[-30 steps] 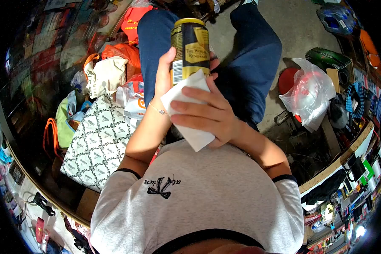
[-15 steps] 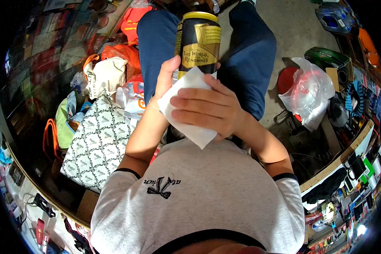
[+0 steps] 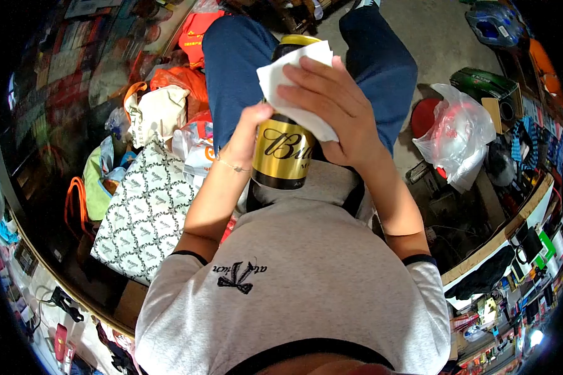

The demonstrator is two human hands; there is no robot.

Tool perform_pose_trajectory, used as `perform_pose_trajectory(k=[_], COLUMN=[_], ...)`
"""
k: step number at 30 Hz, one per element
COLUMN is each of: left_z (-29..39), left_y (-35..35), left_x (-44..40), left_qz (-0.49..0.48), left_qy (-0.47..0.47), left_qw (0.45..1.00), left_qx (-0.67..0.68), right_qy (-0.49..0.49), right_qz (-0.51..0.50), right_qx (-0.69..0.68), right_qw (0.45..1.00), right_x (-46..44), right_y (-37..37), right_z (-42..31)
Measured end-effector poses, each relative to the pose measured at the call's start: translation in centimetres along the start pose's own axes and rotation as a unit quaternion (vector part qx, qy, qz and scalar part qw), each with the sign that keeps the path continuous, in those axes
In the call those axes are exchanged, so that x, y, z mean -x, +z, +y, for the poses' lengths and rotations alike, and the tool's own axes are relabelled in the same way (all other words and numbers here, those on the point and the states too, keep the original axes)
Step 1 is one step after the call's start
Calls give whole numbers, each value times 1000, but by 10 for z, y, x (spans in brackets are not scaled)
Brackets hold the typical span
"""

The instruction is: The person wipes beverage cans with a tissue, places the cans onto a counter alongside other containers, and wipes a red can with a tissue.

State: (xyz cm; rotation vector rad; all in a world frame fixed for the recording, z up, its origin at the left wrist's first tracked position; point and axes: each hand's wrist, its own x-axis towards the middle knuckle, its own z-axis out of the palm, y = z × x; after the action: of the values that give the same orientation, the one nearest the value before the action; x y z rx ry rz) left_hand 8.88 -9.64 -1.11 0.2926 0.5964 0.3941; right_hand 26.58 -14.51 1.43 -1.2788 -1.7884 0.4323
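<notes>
A black and gold beer can (image 3: 284, 153) is held upright between my legs, above my lap. My left hand (image 3: 243, 134) grips its left side, with the thumb in view and the fingers hidden behind it. My right hand (image 3: 334, 103) presses a folded white tissue (image 3: 275, 81) flat against the upper part of the can, fingers laid across the paper. The tissue covers much of the can's upper half. Below it part of the gold label shows, and the yellow rim sticks out at the top.
On the left lie a patterned white bag (image 3: 147, 209), a cream cloth bag (image 3: 161, 109) and orange plastic bags (image 3: 181, 84). At right are a clear plastic bag (image 3: 456, 128), a green box (image 3: 485, 84) and wrapped bottles (image 3: 494, 26). Cluttered shelves curve around both sides.
My right hand has slid the tissue up the can, from its lower part to near the top. The gold label underneath now shows, and the can sits slightly closer to me.
</notes>
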Motion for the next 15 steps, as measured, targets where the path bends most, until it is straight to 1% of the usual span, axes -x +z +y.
perform_pose_trajectory(k=[1, 3, 4, 5, 7, 8, 9, 10, 12, 13, 15], left_z=[3, 6, 8, 8, 8, 8, 7, 4, -1, -1, 2], left_y=[6, 15, 12, 13, 18, 22, 21, 19, 15, 13, 10], left_x=[1, 2, 3, 2, 2, 2, 2, 2, 4, 4, 2], left_qz=[-1, 4, -13, -13, -30, -23, -23, -25, -11, -10, -83], left_qy=[-1, 22, 2, 2, 29, 27, 27, 28, 9, 6, 39], left_qw=[1000, 994, 996, 996, 984, 989, 989, 993, 999, 999, 994], left_qx=[0, -108, -88, -88, -173, -144, -144, -108, -48, -48, -56], right_qy=[8, 10, 11, 12, 8, 5, 3, 3, 31, 33, 159], right_qz=[15, 29, 59, 89, 96, 95, 94, 94, 94, 95, 134], right_qx=[11, 17, 10, 2, 12, 26, 41, 41, 27, 27, -109], right_qw=[1000, 999, 998, 996, 995, 995, 995, 995, 995, 995, 972], right_x=[-1, -1, 0, 1, 2, 3, 3, 4, 7, 12, 23], right_y=[0, -1, 0, 1, 0, -3, -6, -8, -12, -11, -6], right_z=[3, 5, 7, 8, 9, 8, 7, 7, 8, 10, 14])
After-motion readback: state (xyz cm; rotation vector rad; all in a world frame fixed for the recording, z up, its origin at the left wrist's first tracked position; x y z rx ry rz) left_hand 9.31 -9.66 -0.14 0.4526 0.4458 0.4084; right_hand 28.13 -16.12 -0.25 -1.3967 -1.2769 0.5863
